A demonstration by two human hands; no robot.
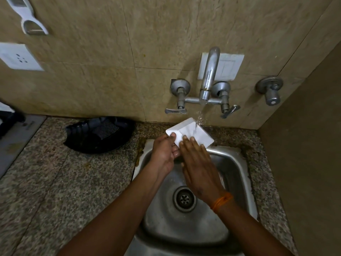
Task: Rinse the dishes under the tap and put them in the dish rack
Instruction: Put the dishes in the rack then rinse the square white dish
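Note:
A white square dish (188, 129) is held tilted above the back rim of the steel sink (238, 174). Water runs from the wall tap (209, 74) onto the dish's right side. My left hand (165, 154) grips the dish's near left corner, thumb on top. My right hand (198, 163) lies flat against the dish's near face with fingers spread over it. An orange thread band sits on my right wrist.
A black plastic basket (99, 134) with a dark scrub pad in it stands on the speckled granite counter (64, 182) left of the sink. The tiled wall carries a socket plate (18, 57) and a valve knob (270, 91). A side wall closes the right.

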